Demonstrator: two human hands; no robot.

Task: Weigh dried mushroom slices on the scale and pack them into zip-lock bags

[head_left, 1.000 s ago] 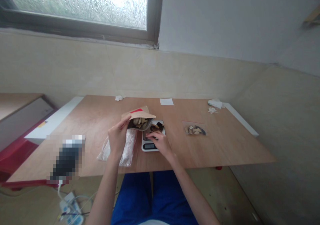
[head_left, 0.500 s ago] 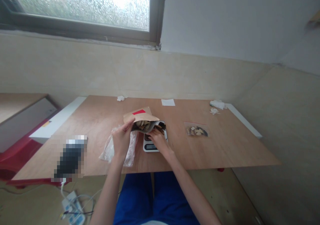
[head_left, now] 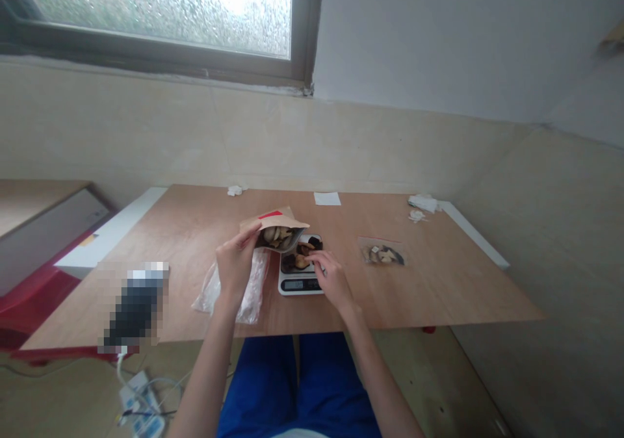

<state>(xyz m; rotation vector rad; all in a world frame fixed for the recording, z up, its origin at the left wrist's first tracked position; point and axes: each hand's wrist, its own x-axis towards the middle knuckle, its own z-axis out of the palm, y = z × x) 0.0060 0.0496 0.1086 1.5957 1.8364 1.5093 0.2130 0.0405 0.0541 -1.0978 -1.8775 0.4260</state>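
Observation:
My left hand [head_left: 234, 259] is closed on the edge of a brown paper pouch [head_left: 263, 220] with a red label. The pouch is tilted, and its mouth faces me. Pale and dark dried mushroom slices [head_left: 277, 235] show inside. Below and to the right of the pouch, a white kitchen scale [head_left: 287, 286] bears several dark and light dried mushroom pieces [head_left: 301, 261]. My right hand [head_left: 334, 279] is over the scale's right side, its fingertips by these pieces. Its index finger and thumb are apart, with nothing clearly visible between them. The display digits are too small to read.
A clear plastic bag [head_left: 253, 295] lies left of the scale. To the right is a transparent zip bag [head_left: 383, 253] holding similar slices. White paper [head_left: 327, 199] and crumpled tissues [head_left: 425, 203] lie along the back. A blurred-out dark object [head_left: 134, 308] is at left; a power strip [head_left: 142, 402] is below.
My right hand has moved right, away from the pouch's mouth, uncovering more mushroom pieces on the scale. My left hand still holds the pouch, shifted only slightly.

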